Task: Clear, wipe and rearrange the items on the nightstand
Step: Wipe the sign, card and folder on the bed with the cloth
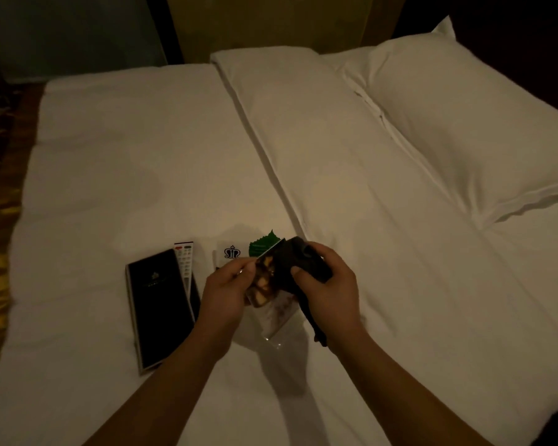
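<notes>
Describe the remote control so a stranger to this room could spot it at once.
Start at the white bed and look to its near left part, where a long black folder lies. The remote control rests along the folder's right edge, left of the left hand. It is the only slim, pale thing there with rows of small buttons and coloured keys at its far end.

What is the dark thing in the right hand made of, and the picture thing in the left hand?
The dark cloth in the right hand looks like soft fabric: it bunches, and a strip dangles. The picture stand in the left hand seems to be clear glossy plastic, since its lower edge is see-through and glints. The dim light leaves both uncertain.
</notes>
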Available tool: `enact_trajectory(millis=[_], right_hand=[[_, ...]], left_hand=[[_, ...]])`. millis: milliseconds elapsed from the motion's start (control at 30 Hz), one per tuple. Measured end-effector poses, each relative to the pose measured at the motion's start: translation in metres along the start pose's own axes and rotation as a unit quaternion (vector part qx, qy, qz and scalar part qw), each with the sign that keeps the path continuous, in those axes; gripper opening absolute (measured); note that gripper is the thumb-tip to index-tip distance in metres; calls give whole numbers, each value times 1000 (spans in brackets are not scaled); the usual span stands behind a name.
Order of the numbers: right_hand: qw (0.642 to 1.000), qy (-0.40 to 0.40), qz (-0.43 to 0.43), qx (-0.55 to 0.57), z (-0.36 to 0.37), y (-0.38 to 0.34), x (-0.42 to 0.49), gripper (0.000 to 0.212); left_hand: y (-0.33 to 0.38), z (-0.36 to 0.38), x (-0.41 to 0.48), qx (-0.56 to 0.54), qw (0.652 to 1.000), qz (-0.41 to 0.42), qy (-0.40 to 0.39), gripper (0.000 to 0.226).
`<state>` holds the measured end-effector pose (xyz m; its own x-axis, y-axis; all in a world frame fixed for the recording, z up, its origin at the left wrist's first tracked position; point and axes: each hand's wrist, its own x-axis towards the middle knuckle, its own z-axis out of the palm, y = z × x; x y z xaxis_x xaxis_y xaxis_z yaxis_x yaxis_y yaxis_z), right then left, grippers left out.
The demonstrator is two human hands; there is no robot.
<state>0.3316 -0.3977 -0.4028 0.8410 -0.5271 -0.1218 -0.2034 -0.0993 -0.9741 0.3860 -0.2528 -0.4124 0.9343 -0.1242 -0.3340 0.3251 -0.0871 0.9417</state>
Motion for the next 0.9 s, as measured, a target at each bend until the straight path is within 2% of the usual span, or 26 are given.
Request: enact_trajectory(millis=[67,200,300,367,433,500,567,633,700,733,767,833,900], right_hand=[[998,2,-23,-56,4,3,-4,43],[971,-98,-125,-180,11,15,-30,48],[958,-63,-155,-233,-6,20,-27,43],[967,13,-110,-228,-24,20,-12,42],[979,57,-65,-185,-34,17,1,42],[985,39,-59,-155,-28,10,-1,41],[983,-16,-100,-154,-14,8,-14,41],[964,-84,-159,-197,-8,9,-29,38],[920,-130,-225,-293,-18,15,-35,41],[896,-127,-247,-347,-27,20,-34,43],[886,-108,-234,-385,-38,25,-31,45],[903,-54,-163,-393,-58,31,-25,46],[911,-54,-126,-388,-66,36,-26,46]], left_hand=[[5,11,-2,-28,999,-33,-6,37],[7,22,-3,-70,995,-77,-4,34],[3,21,-2,-73,993,-98,0,27],[2,20,-2,-72,991,-109,-6,24],[1,22,-3,-62,992,-111,-22,24],[1,28,-4,-56,991,-113,-40,24],[3,33,-6,-59,989,-123,-47,24],[4,32,-7,-67,987,-137,-39,29],[5,26,-6,-71,986,-146,-29,34],[6,23,-5,-66,987,-147,-24,35],[6,21,-4,-61,987,-145,-20,34],[7,20,-2,-59,989,-133,-11,32],[8,23,-3,-53,991,-124,-8,31]])
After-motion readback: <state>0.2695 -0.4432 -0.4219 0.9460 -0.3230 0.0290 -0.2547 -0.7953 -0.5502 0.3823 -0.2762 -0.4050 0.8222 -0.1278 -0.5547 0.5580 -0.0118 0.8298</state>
